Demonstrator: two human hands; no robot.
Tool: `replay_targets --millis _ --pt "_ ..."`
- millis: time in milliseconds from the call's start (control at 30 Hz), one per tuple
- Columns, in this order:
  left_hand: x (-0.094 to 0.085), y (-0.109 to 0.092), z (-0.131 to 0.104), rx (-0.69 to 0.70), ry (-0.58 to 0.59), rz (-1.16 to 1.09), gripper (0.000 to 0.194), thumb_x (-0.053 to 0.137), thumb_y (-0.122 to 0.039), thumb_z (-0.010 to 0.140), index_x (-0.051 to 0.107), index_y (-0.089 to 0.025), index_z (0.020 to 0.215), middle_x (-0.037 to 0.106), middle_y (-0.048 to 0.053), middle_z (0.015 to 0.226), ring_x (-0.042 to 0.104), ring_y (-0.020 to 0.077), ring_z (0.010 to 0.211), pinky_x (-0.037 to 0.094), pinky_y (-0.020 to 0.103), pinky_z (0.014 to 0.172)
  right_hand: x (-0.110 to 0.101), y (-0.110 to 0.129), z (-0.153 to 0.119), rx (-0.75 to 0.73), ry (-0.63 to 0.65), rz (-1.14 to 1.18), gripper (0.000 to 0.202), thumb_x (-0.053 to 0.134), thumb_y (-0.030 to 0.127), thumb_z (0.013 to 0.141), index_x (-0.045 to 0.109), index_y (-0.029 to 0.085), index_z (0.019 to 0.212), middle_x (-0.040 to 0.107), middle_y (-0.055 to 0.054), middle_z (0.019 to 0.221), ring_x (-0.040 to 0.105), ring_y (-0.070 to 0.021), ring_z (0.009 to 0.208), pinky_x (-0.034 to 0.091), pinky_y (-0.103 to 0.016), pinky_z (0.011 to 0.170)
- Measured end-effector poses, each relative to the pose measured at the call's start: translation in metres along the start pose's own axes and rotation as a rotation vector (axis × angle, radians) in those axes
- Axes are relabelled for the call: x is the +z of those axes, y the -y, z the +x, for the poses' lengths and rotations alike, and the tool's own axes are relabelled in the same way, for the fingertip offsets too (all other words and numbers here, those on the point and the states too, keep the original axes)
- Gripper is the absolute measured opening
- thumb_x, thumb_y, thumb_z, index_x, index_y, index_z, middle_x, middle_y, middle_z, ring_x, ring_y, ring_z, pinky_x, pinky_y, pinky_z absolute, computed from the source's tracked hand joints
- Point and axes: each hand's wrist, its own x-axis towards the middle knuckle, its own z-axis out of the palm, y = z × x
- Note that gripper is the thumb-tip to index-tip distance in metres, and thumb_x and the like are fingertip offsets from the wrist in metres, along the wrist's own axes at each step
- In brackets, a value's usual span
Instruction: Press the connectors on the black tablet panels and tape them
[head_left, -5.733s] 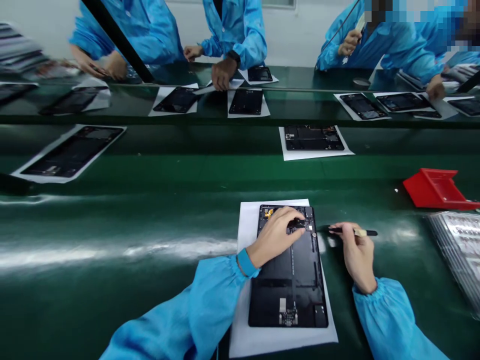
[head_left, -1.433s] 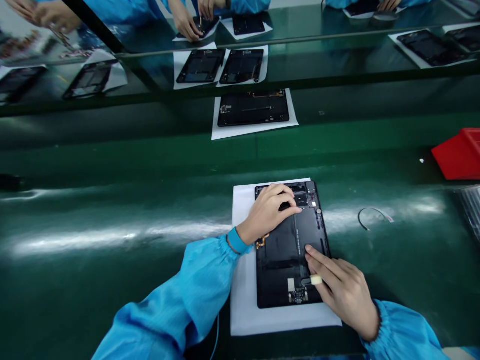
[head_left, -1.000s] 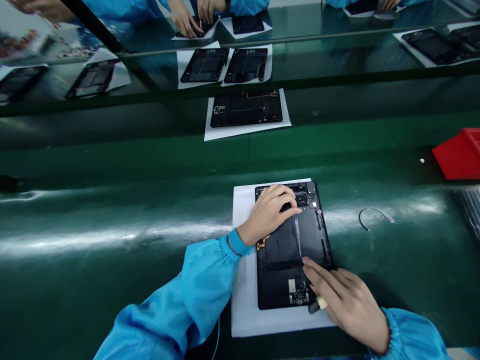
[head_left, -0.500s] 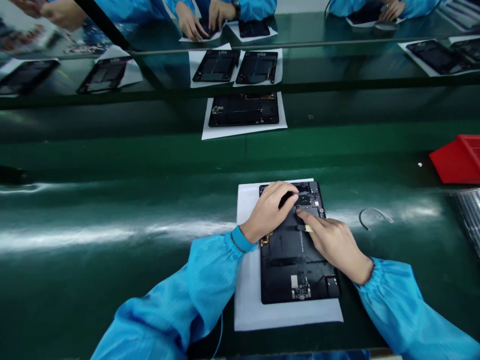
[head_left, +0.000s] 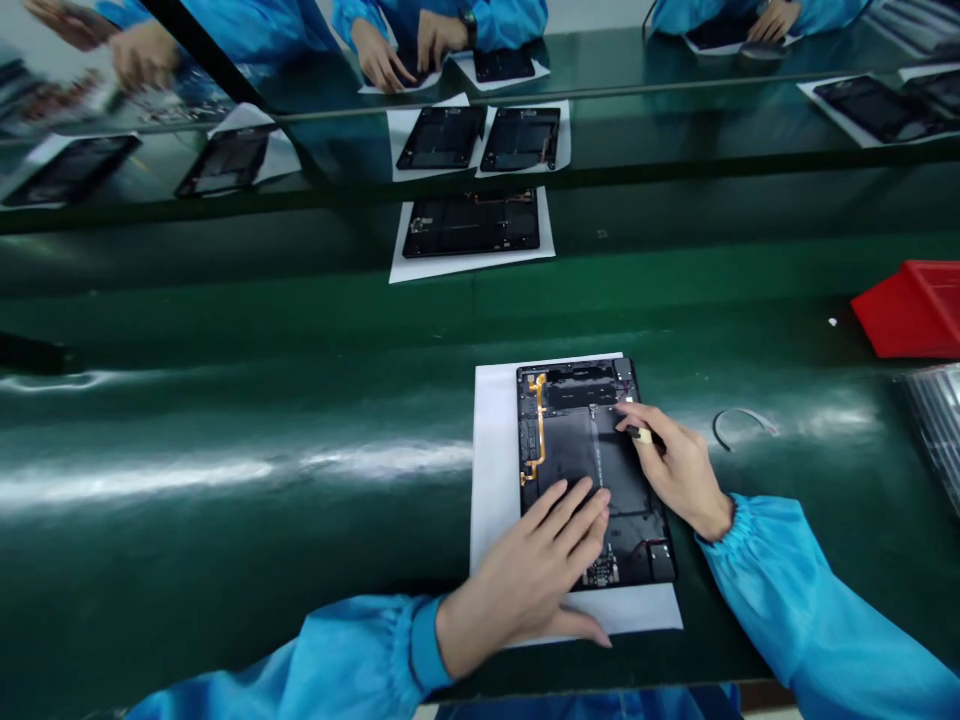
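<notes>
An opened tablet [head_left: 566, 440] lies on a white sheet [head_left: 491, 420] with its inside facing up, showing dark battery panels, an orange flex cable [head_left: 541, 425] at the left and a small circuit board at the bottom. My left hand [head_left: 544, 560] rests over its lower part, fingers stretched out, with the thumb over the near edge of the sheet. Above the tablet's right side, my right hand [head_left: 679, 470] is curled with thumb and forefinger bent. It holds a small black-and-cream piece [head_left: 640, 434], whose exact kind I cannot make out.
A thin curved cable [head_left: 739, 414] lies right of the tablet. A red bin [head_left: 911, 310] and stacked clear trays [head_left: 934, 420] stand at the right. Another opened tablet [head_left: 472, 225] lies on paper ahead. Across the bench, co-workers' hands [head_left: 409, 50] work beyond more tablets on a ledge.
My left hand has moved from the tablet's top down to its lower part and flattened out, uncovering the orange flex cable. My right hand has shifted slightly right, still with the small piece.
</notes>
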Motion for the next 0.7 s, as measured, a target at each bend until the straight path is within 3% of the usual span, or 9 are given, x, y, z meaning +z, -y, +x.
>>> replay_targets --millis 100,167,200,333,400,467,533,633,700 --pt "0.002 -0.004 0.0 -0.042 0.027 -0.079 0.098 0.037 -0.078 0.079 0.037 -0.004 0.143 0.033 0.018 0.152 0.028 0.0351 0.141 0.016 0.045 0.117 -0.001 -0.001 -0.001 0.002 -0.053 -0.027 0.03 0.039 0.023 0.096 0.057 0.019 0.12 0.071 -0.005 0.106 0.068 -0.0165 0.095 0.052 -0.027 0.085" --pt "-0.001 0.002 -0.006 -0.078 0.012 -0.269 0.084 0.044 -0.07 0.083 0.036 -0.013 0.144 0.036 0.013 0.151 0.027 0.0318 0.142 0.015 0.046 0.118 -0.003 -0.001 -0.001 0.021 -0.099 -0.093 0.03 0.038 0.025 0.096 0.057 0.019 0.119 0.071 -0.006 0.108 0.069 -0.0178 0.094 0.052 -0.027 0.082" --pt "-0.003 0.007 -0.012 -0.167 -0.041 -0.381 0.074 0.046 -0.064 0.086 0.037 -0.018 0.144 0.036 0.011 0.152 0.025 0.03 0.143 0.015 0.046 0.119 -0.005 0.0 -0.001 0.042 -0.111 -0.148 0.03 0.038 0.026 0.097 0.057 0.019 0.118 0.071 -0.006 0.106 0.069 -0.0189 0.091 0.053 -0.028 0.079" --pt "-0.021 0.021 -0.041 -0.925 -0.527 -0.9 0.053 0.05 -0.047 0.091 0.036 -0.033 0.141 0.019 0.003 0.159 0.015 0.026 0.146 0.025 0.048 0.116 -0.011 0.003 -0.002 0.17 -0.031 -0.423 0.029 0.04 0.031 0.096 0.058 0.021 0.116 0.074 -0.005 0.088 0.071 -0.0233 0.07 0.05 -0.029 0.057" --pt "-0.032 0.019 -0.052 -1.175 -0.608 -1.282 0.053 0.051 -0.049 0.09 0.036 -0.038 0.14 0.02 -0.001 0.158 0.018 0.0271 0.145 0.037 0.048 0.109 -0.012 0.004 -0.003 0.204 0.037 -0.485 0.028 0.042 0.03 0.095 0.059 0.02 0.116 0.074 -0.005 0.085 0.071 -0.0245 0.068 0.05 -0.03 0.056" --pt "-0.041 0.014 -0.054 -1.214 -0.509 -1.651 0.052 0.051 -0.049 0.089 0.039 -0.039 0.139 0.029 0.0 0.155 0.029 0.0287 0.141 0.045 0.049 0.101 -0.011 0.004 -0.004 0.192 0.089 -0.435 0.028 0.042 0.029 0.096 0.061 0.021 0.115 0.075 -0.006 0.092 0.072 -0.0246 0.076 0.052 -0.031 0.063" --pt "-0.046 0.008 -0.05 -1.141 -0.428 -1.854 0.05 0.055 -0.045 0.087 0.046 -0.034 0.135 0.042 0.003 0.148 0.04 0.0294 0.136 0.044 0.048 0.102 -0.01 0.003 -0.005 0.174 0.115 -0.346 0.031 0.04 0.03 0.097 0.062 0.021 0.116 0.074 -0.006 0.1 0.072 -0.0246 0.086 0.054 -0.032 0.072" --pt "-0.041 0.004 -0.039 -1.063 -0.459 -1.903 0.045 0.062 -0.039 0.085 0.057 -0.023 0.126 0.057 0.008 0.135 0.05 0.0289 0.127 0.039 0.044 0.107 -0.007 0.001 -0.006 0.171 0.134 -0.267 0.035 0.038 0.031 0.097 0.062 0.02 0.119 0.073 -0.007 0.108 0.07 -0.0258 0.094 0.054 -0.035 0.079" --pt "-0.032 0.004 -0.035 -1.04 -0.489 -1.813 0.044 0.064 -0.039 0.084 0.06 -0.019 0.122 0.061 0.009 0.13 0.053 0.029 0.124 0.038 0.042 0.108 -0.006 -0.001 -0.007 0.163 0.155 -0.224 0.035 0.038 0.031 0.096 0.063 0.021 0.119 0.071 -0.006 0.112 0.07 -0.0263 0.097 0.054 -0.037 0.082"
